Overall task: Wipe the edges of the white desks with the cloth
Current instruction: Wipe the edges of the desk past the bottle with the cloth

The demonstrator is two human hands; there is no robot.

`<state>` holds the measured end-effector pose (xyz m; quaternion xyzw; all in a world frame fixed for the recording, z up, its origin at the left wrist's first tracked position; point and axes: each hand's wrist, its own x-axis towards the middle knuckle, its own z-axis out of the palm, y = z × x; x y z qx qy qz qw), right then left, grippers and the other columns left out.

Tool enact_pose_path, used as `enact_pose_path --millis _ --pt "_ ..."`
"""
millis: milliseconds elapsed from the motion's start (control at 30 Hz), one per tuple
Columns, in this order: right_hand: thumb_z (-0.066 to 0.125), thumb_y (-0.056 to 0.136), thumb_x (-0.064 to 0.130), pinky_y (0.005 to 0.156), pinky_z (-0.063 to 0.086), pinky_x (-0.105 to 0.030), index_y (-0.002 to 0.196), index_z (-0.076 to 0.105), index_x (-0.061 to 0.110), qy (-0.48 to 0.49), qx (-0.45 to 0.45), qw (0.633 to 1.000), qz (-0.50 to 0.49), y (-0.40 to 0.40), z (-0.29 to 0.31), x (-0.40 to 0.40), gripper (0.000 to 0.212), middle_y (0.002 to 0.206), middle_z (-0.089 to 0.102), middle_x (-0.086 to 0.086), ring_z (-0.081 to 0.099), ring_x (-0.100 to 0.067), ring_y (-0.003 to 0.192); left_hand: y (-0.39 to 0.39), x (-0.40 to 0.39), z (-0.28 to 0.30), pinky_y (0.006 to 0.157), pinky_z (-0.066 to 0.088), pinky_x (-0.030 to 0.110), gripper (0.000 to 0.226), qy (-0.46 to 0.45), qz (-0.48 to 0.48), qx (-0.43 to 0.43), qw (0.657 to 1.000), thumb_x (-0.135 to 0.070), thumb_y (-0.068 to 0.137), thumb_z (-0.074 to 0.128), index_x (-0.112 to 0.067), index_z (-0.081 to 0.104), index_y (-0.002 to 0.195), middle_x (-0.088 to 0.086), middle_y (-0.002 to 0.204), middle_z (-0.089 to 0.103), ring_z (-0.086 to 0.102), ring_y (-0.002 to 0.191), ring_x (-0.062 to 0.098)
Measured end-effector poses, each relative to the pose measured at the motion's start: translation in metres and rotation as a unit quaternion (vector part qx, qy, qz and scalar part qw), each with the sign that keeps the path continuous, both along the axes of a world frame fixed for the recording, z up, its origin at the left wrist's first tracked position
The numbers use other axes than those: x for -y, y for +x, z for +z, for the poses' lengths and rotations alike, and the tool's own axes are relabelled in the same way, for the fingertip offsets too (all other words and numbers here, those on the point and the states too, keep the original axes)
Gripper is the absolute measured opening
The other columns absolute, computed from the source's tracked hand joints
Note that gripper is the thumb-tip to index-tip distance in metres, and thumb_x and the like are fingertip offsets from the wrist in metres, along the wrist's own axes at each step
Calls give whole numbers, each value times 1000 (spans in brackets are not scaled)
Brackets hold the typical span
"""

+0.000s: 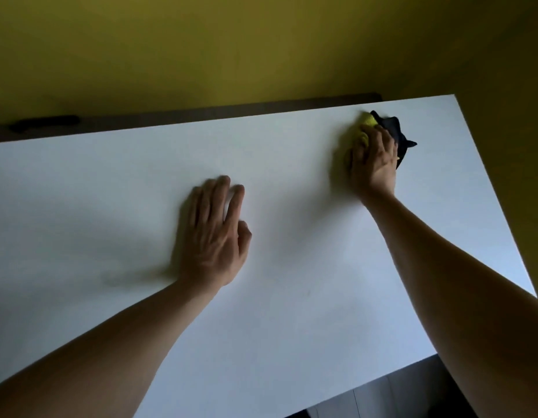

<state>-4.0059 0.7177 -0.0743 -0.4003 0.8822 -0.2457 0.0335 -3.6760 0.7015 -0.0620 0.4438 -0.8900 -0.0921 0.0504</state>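
A: Surroundings first. What's around the surface (292, 297)?

B: Olive-yellow wall (231, 40) fills the top of the frame. A dark strip (201, 114) runs along the far edge of the white surface, between it and the wall. On that strip, upper left of the frame, a small black object (44, 123), too blurred to identify. Dark floor (397, 393) shows at the lower right, past the near corner.

A: Anything in the way on top?

B: Only the two forearms crossing it from the bottom of the frame.

A: Counts?

B: One white desk in view, one cloth (382, 131), two hands.

A: The cloth: look and place?

B: Bunched up, two-toned: bright yellow toward the left, dark navy or black toward the right, with pointed folds sticking out. It lies on the surface in the upper right of the frame, near the far right corner, just short of the far edge.

A: Hands?

B: Right hand (372, 159) sits on top of the cloth, fingers curled over the bunch, gripping it against the surface. Left hand (213, 233) lies palm-down near the centre of the frame, fingers straight and slightly spread, holding nothing, well apart from the cloth.
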Motion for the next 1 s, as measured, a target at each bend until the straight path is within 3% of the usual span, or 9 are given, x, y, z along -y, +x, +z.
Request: enact_pose_path --millis 67,200,333,500,567,700,833,933,1000 --pt "40 95 35 114 31 -50 138 55 7 15 -19 999 23 19 2 13 54 144 49 -21 41 -44 133 0 -2 1 125 23 56 59 7 4 2 1000 -28 99 36 -8 46 154 19 163 37 34 151 40" --pt "44 93 39 114 29 -59 140 54 6 23 -22 976 214 96 5 56 58 147 46 -23 42 -45 136 -3 1 2 125 22 56 60 15 3 10 1000 -27 98 38 -9 43 156 19 164 35 31 152 40" --pt "52 93 35 119 23 -53 135 61 9 -6 20 921 388 176 3 107 51 144 53 -19 46 -38 136 -3 -1 -2 124 25 56 58 10 13 -1 1000 -25 98 40 -6 47 152 24 156 44 37 148 42" --pt "54 94 36 121 25 -47 136 61 16 -19 16 903 429 174 -2 121 47 143 55 -13 48 -33 135 -2 1 -2 124 27 56 57 -5 10 -12 1000 -23 99 41 -7 46 154 23 156 43 39 148 40" --pt "45 95 40 115 32 -49 133 63 15 -18 5 917 398 149 -3 117 48 137 58 -15 53 -37 126 0 2 -1 124 27 56 57 -2 4 -18 1000 -23 100 40 -8 45 155 22 160 40 37 149 41" --pt "36 86 43 94 42 -45 117 67 20 25 -35 978 205 37 -5 101 49 114 63 -17 55 -38 108 -1 3 -4 124 25 57 56 -4 3 -25 1000 -23 101 38 -8 45 155 21 163 36 35 150 42" --pt "33 86 42 94 38 -43 108 65 10 53 -37 995 81 -56 1 86 51 111 59 -25 51 -41 110 -2 0 -5 124 25 57 56 -8 8 -29 1000 -22 101 39 -8 44 156 22 163 35 34 151 42" --pt "29 88 46 95 36 -41 112 63 9 67 -49 996 17 -53 -1 95 55 115 58 -25 51 -38 112 -2 1 -7 124 24 57 56 -3 11 -32 999 -22 101 39 -8 44 156 21 163 35 33 151 42" --pt "27 86 50 89 37 -40 113 64 17 84 -78 992 55 -17 0 106 56 114 60 -20 54 -37 109 -3 -1 -7 124 25 57 56 1 13 -25 1000 -23 101 39 -9 44 156 21 164 35 33 151 42"
